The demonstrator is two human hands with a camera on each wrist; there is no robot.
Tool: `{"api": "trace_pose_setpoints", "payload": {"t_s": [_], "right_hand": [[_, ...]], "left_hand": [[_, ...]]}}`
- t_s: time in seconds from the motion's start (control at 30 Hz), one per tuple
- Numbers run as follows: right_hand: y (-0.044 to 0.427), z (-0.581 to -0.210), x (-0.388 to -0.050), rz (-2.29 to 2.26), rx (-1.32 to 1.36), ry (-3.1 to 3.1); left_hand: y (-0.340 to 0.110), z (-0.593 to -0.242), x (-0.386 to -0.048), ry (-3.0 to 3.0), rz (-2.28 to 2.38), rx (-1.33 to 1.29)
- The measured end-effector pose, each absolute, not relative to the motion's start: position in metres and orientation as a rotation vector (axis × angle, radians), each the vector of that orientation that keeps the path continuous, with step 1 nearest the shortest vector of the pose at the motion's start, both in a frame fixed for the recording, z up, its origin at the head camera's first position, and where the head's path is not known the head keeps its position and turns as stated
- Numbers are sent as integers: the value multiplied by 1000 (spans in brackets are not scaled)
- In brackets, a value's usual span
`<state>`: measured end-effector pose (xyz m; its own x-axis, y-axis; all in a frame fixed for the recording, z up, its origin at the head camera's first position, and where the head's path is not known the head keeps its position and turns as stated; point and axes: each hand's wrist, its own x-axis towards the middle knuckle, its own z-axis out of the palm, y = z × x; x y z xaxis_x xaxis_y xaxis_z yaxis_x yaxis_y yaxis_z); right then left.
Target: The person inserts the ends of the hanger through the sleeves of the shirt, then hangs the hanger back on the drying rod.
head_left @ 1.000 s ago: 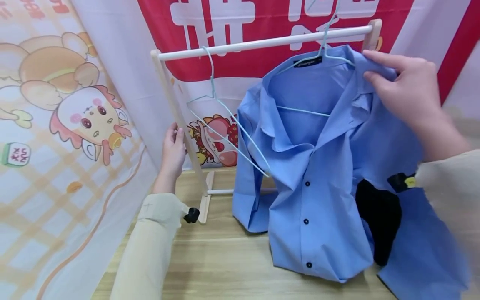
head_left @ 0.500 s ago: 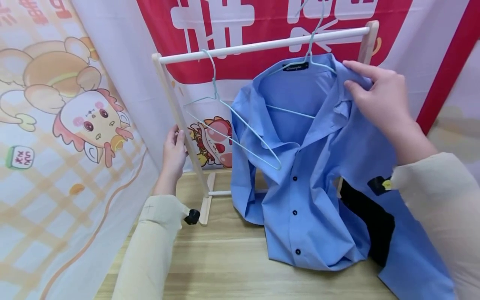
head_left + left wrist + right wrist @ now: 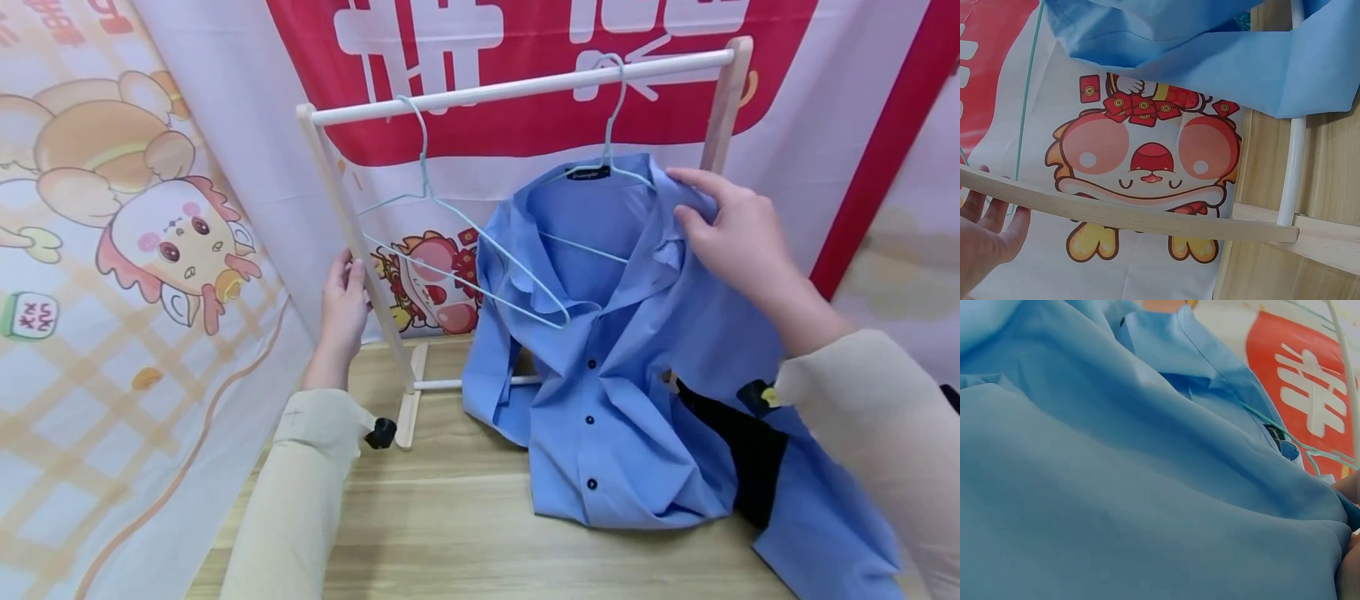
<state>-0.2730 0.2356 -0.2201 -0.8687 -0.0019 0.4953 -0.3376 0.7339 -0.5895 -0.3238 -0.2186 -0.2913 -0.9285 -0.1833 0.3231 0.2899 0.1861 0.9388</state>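
Blue shirt [image 3: 626, 400] drapes from a mint hanger [image 3: 608, 137] whose hook sits at the white rack bar [image 3: 525, 85], over the desk [image 3: 427, 517], the fingers of the right hand [image 3: 738, 233] pinched closed on cloth at its shoulder and those of the left hand [image 3: 345, 304] wrapped round the wooden post [image 3: 337, 187] beside a second hanger [image 3: 424, 167]

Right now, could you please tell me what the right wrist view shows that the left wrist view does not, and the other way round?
Only the right wrist view shows the right hand, pinching the shirt, plus the collar label and top rail.

Only the left wrist view shows the left hand at the post, the lower rail, the table and the cartoon mouth.

Both show the shirt, the red banner and green hanger wire.
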Motion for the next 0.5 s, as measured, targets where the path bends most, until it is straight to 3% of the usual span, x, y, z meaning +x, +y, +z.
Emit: {"api": "trace_pose_setpoints", "payload": {"t_s": [0.5], "right_hand": [[229, -232, -271, 1146, 381, -2575]], "left_hand": [[-217, -292, -324, -2093, -1798, -100]]}}
